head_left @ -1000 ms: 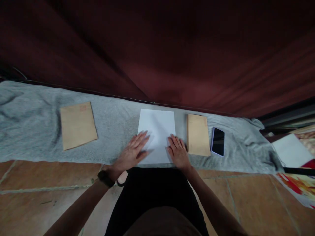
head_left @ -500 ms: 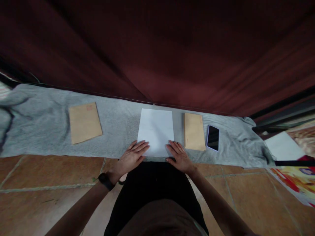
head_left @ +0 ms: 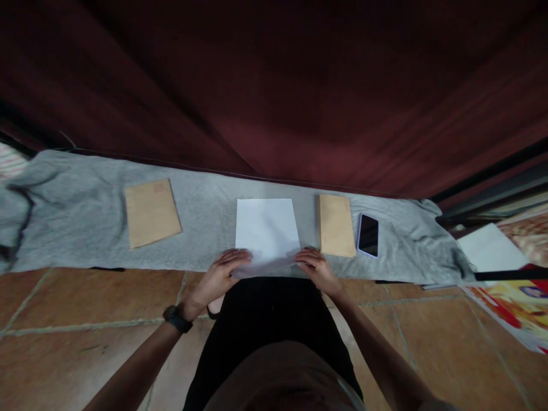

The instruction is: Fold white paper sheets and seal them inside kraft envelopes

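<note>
A white sheet of paper [head_left: 267, 231] lies on a grey cloth [head_left: 209, 225] spread on the floor in front of me. My left hand [head_left: 220, 275] grips the sheet's near left corner and my right hand [head_left: 315, 268] grips its near right corner, fingers curled. The near edge of the sheet is lifted off the cloth and bent upward. A black watch sits on my left wrist [head_left: 177, 319].
A brown envelope [head_left: 152, 212] lies on the cloth to the left. A stack of brown envelopes [head_left: 336, 233] and a dark phone [head_left: 369, 235] lie right of the sheet. A dark red curtain [head_left: 299, 97] hangs behind. Papers [head_left: 492, 248] and a colourful print [head_left: 520, 311] are at far right.
Both hands slid back from lying flat on the sheet to its near corners, closed on them, and raised the near edge off the cloth.
</note>
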The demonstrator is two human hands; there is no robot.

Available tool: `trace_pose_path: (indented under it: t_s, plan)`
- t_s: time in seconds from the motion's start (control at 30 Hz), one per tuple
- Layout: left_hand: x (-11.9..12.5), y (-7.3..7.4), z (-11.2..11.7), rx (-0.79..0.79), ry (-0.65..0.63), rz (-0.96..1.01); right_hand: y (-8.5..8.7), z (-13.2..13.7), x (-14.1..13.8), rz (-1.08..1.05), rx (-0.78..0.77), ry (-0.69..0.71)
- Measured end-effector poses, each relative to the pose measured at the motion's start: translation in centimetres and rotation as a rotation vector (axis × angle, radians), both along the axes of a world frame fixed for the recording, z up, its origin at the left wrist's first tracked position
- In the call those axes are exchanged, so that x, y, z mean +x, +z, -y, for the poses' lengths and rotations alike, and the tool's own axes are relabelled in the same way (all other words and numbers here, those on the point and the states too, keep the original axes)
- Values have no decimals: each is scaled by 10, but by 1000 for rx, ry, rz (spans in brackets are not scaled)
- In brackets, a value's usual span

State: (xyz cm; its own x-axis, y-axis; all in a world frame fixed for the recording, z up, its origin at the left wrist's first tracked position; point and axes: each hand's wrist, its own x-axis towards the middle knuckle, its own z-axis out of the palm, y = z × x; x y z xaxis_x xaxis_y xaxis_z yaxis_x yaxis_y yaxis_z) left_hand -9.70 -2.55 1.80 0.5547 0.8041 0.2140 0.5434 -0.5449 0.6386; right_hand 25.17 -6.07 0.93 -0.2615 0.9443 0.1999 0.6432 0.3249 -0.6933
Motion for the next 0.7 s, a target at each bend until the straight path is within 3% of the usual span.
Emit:
trace_pose_path:
  t_s: [0.43, 0.7]
  plan:
    - [15, -5, -20, -185, 399, 249, -10, -42, -17, -217, -107, -216]
    - [24, -9, -43, -315, 598, 229, -3, -65, -24, -56, -198, -344]
